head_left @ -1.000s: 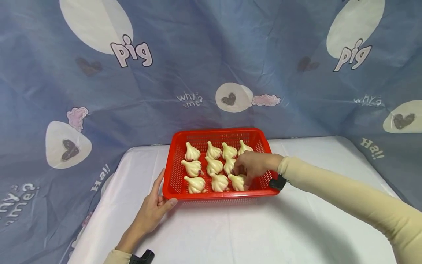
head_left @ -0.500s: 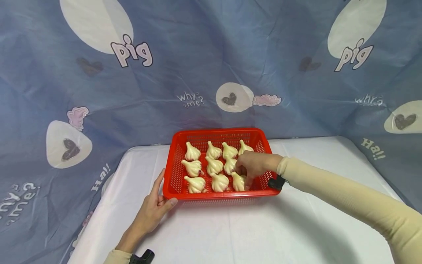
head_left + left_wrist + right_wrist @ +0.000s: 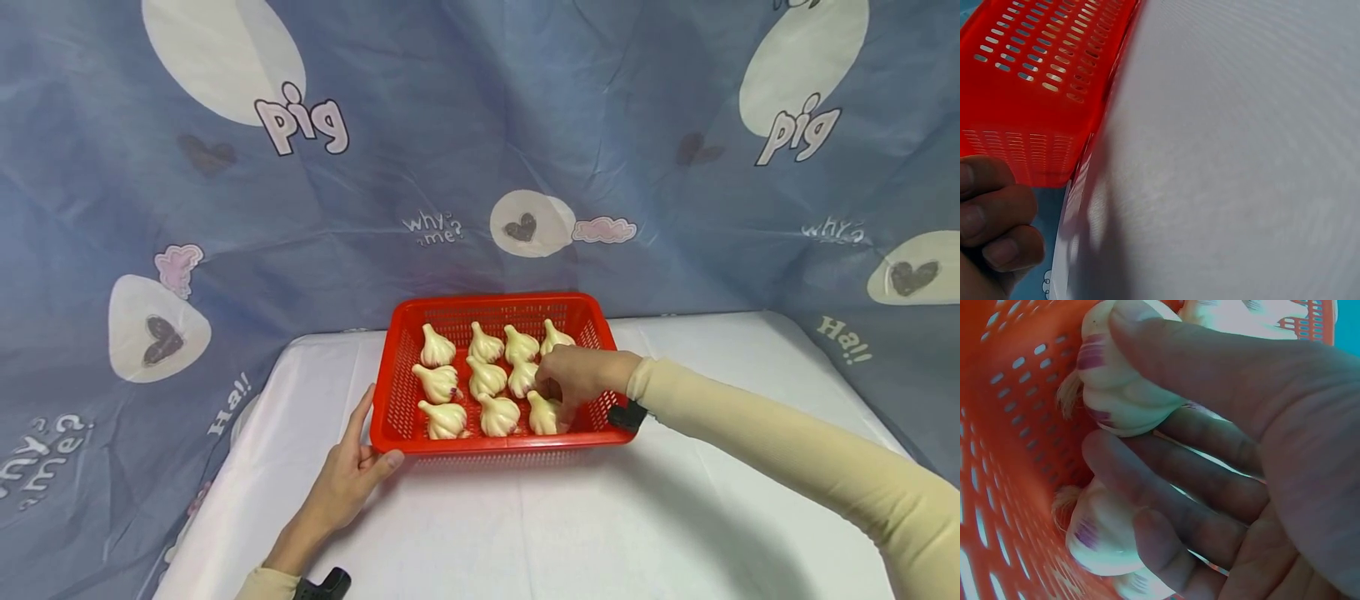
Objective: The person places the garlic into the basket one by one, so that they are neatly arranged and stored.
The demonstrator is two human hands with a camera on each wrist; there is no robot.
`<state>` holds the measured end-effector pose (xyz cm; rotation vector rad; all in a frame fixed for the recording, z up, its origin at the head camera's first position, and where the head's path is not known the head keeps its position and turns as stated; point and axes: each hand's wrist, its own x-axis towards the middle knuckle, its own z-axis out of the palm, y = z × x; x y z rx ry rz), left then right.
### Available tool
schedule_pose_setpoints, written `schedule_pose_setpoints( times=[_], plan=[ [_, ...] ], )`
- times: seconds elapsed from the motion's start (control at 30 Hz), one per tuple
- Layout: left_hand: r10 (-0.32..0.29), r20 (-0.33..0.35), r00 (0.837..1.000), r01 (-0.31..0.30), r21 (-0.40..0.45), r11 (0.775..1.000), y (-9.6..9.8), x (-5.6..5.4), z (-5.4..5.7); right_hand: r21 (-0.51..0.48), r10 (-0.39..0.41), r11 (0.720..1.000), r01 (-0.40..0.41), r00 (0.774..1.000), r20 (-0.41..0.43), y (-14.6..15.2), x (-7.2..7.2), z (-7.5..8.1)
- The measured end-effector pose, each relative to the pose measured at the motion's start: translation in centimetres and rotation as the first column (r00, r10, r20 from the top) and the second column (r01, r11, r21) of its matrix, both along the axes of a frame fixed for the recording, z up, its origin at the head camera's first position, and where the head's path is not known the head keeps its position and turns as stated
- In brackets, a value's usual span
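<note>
A red perforated plastic basket point(image 3: 495, 447) holds several garlic bulbs point(image 3: 445, 421) laid out in rows. My left hand point(image 3: 339, 485) holds the basket's front left corner, thumb at the front rim and index finger along the left side; its other fingers curl beside the basket wall point(image 3: 1029, 115) in the left wrist view. Inside the right end, my right hand point(image 3: 579, 375) pinches the front right garlic bulb point(image 3: 542, 414). In the right wrist view the thumb lies on that bulb point(image 3: 1125, 403), fingers on its other side, with another bulb point(image 3: 1100, 534) below them.
The basket stands on a white cloth-covered table point(image 3: 525, 533), near its back edge. Behind it hangs a blue printed curtain point(image 3: 420, 150). Black straps with small devices point(image 3: 628, 415) sit on the wrists.
The front right garlic bulb has shifted slightly to the right under my right hand, away from the bulb beside it. My left hand and the basket have stayed in place.
</note>
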<state>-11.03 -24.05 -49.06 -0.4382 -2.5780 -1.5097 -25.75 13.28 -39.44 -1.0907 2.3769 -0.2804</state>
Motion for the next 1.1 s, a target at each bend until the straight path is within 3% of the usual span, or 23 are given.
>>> schedule_pose_setpoints(
  times=[0.3, 0.6, 0.77, 0.9, 1.1],
  plan=[
    [0.006, 0.019, 1.0, -0.005, -0.026, 1.0, -0.1, -0.2, 0.2, -0.007, -0.004, 1.0, 0.005, 1.0, 0.028, 0.2, -0.1, 0.2],
    [-0.018, 0.05, 0.999, 0.02, -0.045, 0.999, -0.8, -0.5, 0.3, -0.087, -0.045, 0.995, 0.049, 0.998, 0.049, 1.4, 0.3, 0.8],
    [-0.028, -0.02, 0.999, 0.027, -0.083, 0.996, -2.1, -0.7, 1.2, -0.151, -0.056, 0.987, 0.058, 0.998, 0.021, 2.7, 0.5, 2.0],
    [0.027, -0.093, 0.995, -0.04, -0.14, 0.989, -3.2, -0.9, 2.4, -0.214, -0.053, 0.976, 0.042, 0.998, -0.043, 4.2, 0.6, 3.2],
    [0.098, -0.16, 0.982, -0.135, -0.234, 0.963, -4.8, -1.4, 4.0, -0.259, -0.126, 0.961, 0.093, 0.985, -0.115, 6.6, 0.8, 4.6]
  ],
)
